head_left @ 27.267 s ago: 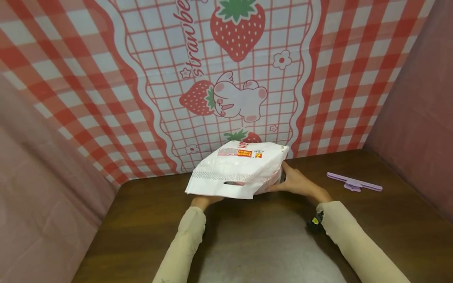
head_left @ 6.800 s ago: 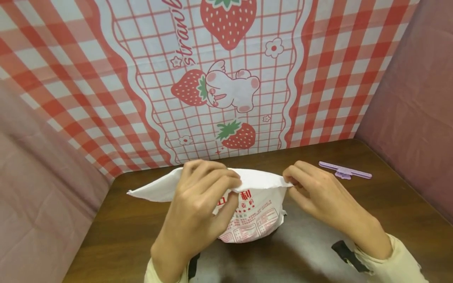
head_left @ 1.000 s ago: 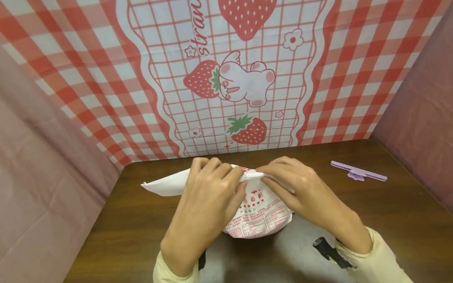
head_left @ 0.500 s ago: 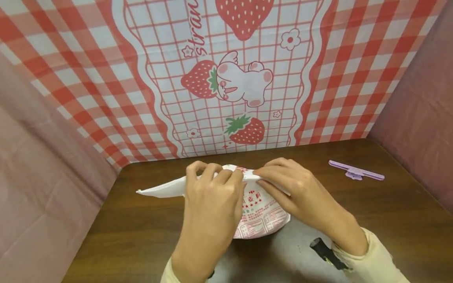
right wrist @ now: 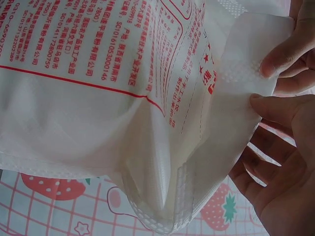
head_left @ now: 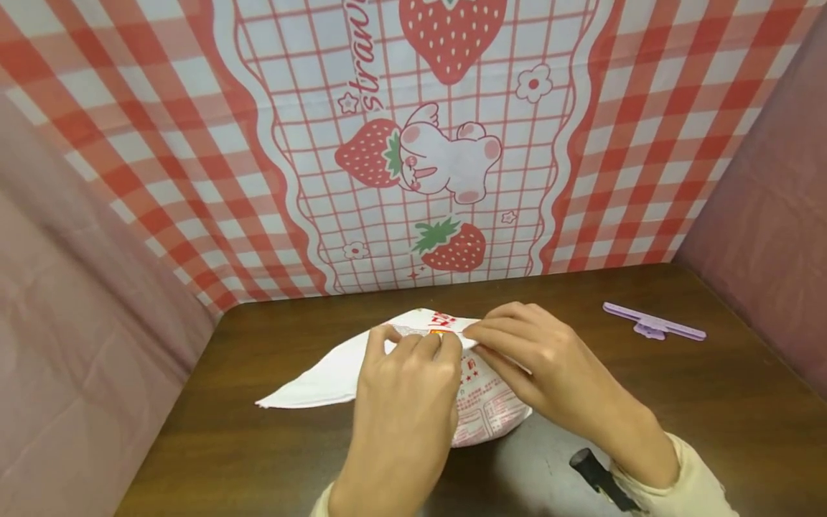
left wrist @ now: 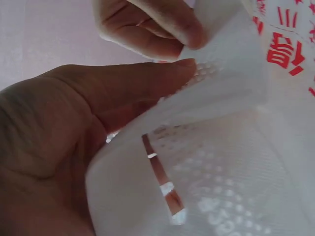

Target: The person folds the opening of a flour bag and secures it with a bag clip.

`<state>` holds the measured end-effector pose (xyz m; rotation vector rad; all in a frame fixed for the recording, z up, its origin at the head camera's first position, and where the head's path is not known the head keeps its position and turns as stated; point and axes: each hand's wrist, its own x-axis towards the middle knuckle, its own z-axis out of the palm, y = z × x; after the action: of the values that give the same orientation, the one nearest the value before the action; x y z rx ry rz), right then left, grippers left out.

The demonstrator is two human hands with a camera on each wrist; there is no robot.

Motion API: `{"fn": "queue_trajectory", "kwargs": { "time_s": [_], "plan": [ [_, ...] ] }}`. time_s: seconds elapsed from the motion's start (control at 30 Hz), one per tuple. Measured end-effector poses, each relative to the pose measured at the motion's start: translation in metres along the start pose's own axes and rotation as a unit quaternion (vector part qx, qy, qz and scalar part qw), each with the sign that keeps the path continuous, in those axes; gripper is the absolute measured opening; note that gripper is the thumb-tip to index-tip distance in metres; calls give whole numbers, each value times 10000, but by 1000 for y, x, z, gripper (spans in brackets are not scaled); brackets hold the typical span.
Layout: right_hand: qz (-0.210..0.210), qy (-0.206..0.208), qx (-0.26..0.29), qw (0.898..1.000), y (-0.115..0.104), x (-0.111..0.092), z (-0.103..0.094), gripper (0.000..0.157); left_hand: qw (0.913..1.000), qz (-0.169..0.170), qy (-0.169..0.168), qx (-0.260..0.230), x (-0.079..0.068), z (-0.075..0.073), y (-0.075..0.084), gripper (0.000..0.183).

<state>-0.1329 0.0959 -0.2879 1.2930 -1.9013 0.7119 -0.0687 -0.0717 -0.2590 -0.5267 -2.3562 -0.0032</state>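
Observation:
A white flour bag (head_left: 492, 416) with red print stands on the table in the head view, its top edge folded over. My left hand (head_left: 407, 402) pinches the folded edge near the middle, thumb on the near side in the left wrist view. My right hand (head_left: 549, 366) pinches the same fold just to the right, and its thumb (right wrist: 275, 108) presses the white strip in the right wrist view. A white flap (head_left: 316, 377) of the bag's top sticks out to the left of my left hand. The handle slot (left wrist: 165, 182) shows in the left wrist view.
A lilac sealing clip (head_left: 652, 323) lies on the right of the brown wooden table (head_left: 213, 416). Behind the table hangs a red-checked strawberry cloth (head_left: 446, 151), with pink curtains (head_left: 769, 208) at the sides.
Earlier the bag lay across both hands; later it stood with its top edge gripped. In the last second the left flap has tipped down and spread wider, and my left hand has shifted right.

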Motion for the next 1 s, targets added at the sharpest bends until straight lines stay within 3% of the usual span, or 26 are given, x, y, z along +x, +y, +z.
{"fn": "queue_trajectory", "kwargs": {
  "time_s": [0.33, 1.0],
  "plan": [
    [-105, 183, 225, 9995, -8, 5, 1, 18, 9978, 627, -215, 85, 5, 0, -9, 14],
    [-121, 482, 410, 9979, -2, 2, 4, 12, 9946, 932, -266, -357, 7, 2, -19, 14]
  ]
}}
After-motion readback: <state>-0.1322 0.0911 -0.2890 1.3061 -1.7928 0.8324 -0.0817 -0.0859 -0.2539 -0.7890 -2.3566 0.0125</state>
